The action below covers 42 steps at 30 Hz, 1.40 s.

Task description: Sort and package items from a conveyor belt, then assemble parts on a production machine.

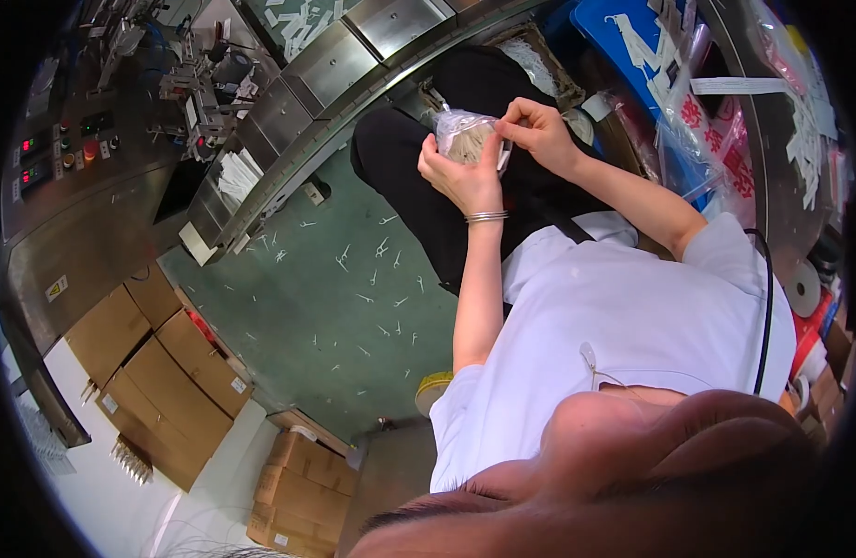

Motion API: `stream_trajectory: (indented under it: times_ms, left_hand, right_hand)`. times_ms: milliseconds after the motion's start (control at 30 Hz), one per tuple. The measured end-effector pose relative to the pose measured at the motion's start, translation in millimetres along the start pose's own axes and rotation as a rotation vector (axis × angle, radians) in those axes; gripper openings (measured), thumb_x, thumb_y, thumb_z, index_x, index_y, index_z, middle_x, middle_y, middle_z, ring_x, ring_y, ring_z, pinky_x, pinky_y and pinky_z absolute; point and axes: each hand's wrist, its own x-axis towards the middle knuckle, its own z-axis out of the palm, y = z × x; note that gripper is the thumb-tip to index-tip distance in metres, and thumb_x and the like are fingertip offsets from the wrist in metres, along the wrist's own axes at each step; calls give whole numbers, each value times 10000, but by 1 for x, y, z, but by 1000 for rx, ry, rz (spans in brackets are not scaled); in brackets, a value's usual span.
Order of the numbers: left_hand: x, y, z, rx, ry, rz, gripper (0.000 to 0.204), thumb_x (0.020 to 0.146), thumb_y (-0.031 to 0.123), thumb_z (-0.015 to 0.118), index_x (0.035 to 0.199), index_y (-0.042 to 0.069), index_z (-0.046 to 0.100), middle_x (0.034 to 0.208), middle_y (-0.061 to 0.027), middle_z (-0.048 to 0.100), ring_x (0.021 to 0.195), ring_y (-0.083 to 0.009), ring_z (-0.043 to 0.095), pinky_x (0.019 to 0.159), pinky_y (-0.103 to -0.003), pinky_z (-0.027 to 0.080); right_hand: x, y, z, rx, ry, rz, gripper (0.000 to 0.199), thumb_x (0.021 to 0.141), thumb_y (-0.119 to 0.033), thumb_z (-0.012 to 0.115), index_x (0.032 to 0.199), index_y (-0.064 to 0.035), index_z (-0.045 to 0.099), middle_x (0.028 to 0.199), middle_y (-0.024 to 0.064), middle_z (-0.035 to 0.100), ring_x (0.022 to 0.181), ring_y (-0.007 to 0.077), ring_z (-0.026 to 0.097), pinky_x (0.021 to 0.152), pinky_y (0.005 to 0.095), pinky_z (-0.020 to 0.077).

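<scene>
1. The left hand (pixel 460 177), a bangle at its wrist, is clasped around a clear plastic bag (pixel 465 135) of pale sticks.
2. The right hand (pixel 539 130) pinches the bag's top edge, just beside the left.
3. Beyond the hands, white picks litter the green floor (pixel 335 279).

Left hand (pixel 462 177), right hand (pixel 537 130) grip clear bag (pixel 465 136).

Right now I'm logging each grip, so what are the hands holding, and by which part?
A clear plastic bag of pale thin sticks. The left hand cups its body from below; the right hand pinches its top edge.
</scene>
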Motion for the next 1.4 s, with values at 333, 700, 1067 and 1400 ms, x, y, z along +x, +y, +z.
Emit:
stream_trajectory:
  times_ms: [333,700,1067,1400]
  left_hand:
    - [9,-17,-25,-145,63,-91,156,886,119,580,960,11,666,752,-56,474,616,-135,463,546,-261,391]
    - [10,-27,-23,-254,-16,-93,210,910,156,548,977,-15,651,668,-28,477,522,-81,450,465,-250,375]
    - [21,-12,-22,-147,-67,228,165,888,95,549,976,-7,644,645,-95,501,549,-186,505,516,-305,418]
    - [19,-16,-19,-194,-1,212,164,886,100,557,979,-4,644,670,-86,525,578,-185,508,554,-297,435]
  right_hand:
    - [8,-32,8,-741,-116,-416,130,762,-35,649,821,-9,537,717,40,503,610,142,512,543,261,413]
    - [26,11,19,-836,-680,-608,156,660,10,583,795,-14,509,826,123,527,784,309,544,673,387,470]
    - [26,2,32,-799,-482,-354,74,736,-68,569,762,-3,546,839,170,590,790,346,583,664,412,480]
    - [45,19,41,-1083,-605,-346,134,779,-134,536,756,-13,588,779,177,611,733,349,605,631,419,491]
